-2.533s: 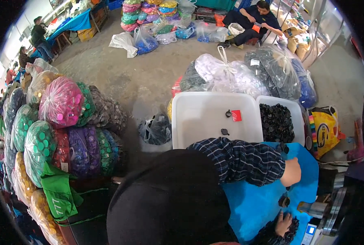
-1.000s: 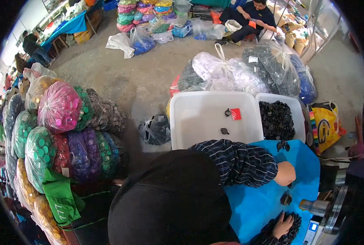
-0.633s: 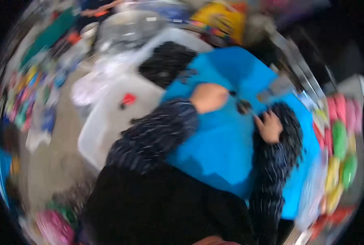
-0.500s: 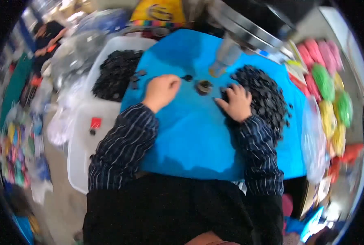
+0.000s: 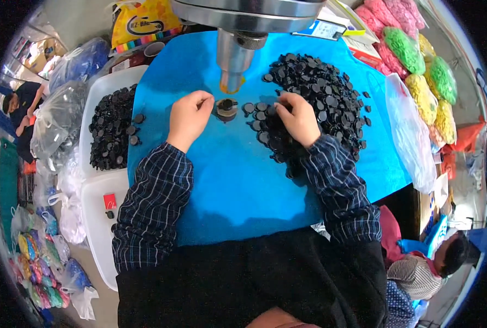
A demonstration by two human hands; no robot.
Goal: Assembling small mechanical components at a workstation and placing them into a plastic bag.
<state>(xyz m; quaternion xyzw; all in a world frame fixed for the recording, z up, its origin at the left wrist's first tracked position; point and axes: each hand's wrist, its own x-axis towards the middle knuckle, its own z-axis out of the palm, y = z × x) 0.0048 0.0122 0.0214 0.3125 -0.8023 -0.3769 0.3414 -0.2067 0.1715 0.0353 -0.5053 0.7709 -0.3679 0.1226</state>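
A short round metal die (image 5: 226,113) stands on the blue table cover, with a small black piece (image 5: 230,103) on top. Just left of it, my left hand (image 5: 190,119) is closed, fingertips curled together close to the die; whether anything is between them is hidden. My right hand (image 5: 300,119) is at the left edge of a large heap of black round flat pieces (image 5: 331,93). Its thumb and fingers are pinched together, and what they hold is hidden. Several loose black discs (image 5: 261,115) lie between the right hand and the die. Above the die hangs a metal punch (image 5: 233,60).
The press head (image 5: 249,15) overhangs the far side of the blue cover (image 5: 227,186). To the left stand a white bin (image 5: 98,90) of black pieces and a white tray (image 5: 98,240) with a red card. Bags of coloured goods (image 5: 418,93) and a person (image 5: 418,273) are at right.
The view has shifted. A black piece beside my left hand is now on the die. My right hand has gone from spread fingers to a pinch by the heap.
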